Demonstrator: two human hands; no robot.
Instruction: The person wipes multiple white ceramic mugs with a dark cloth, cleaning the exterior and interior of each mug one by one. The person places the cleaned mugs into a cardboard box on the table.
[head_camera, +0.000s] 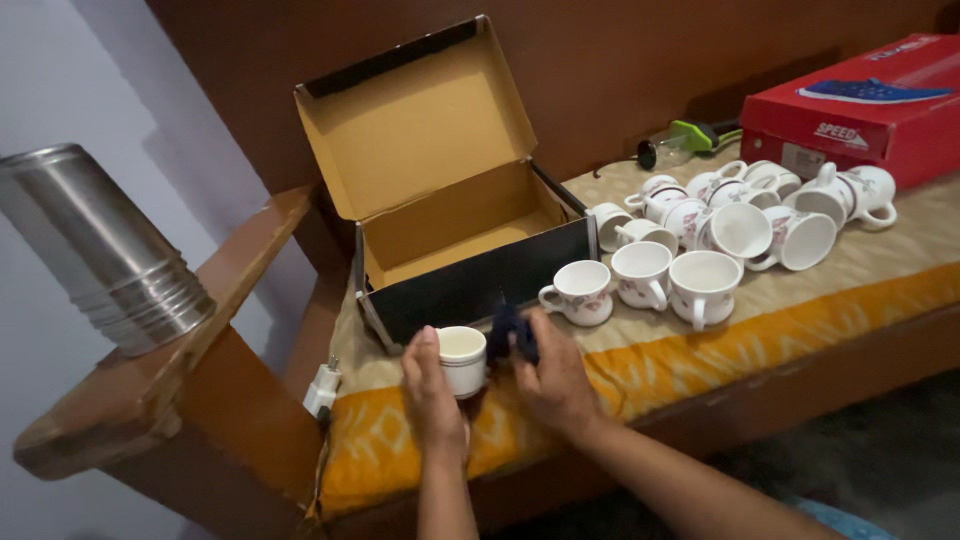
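Note:
My left hand (432, 395) grips a small white cup (463, 356) upright, just in front of an open cardboard shoe box (452, 215). My right hand (556, 383) holds a dark blue cloth (512, 333) against the cup's right side. Both hands hover over the front edge of a bed with an orange and beige cover (760, 330). Three white floral cups (645, 282) stand upright to the right of my hands. Further back, several more white cups (760, 205) lie tipped on their sides.
A red shoe box (860, 105) sits at the back right. A steel canister (100, 250) rests on the wooden bed frame at the left. A white plug (322, 388) hangs at the frame's corner. A small bottle with a green cap (685, 140) lies by the headboard.

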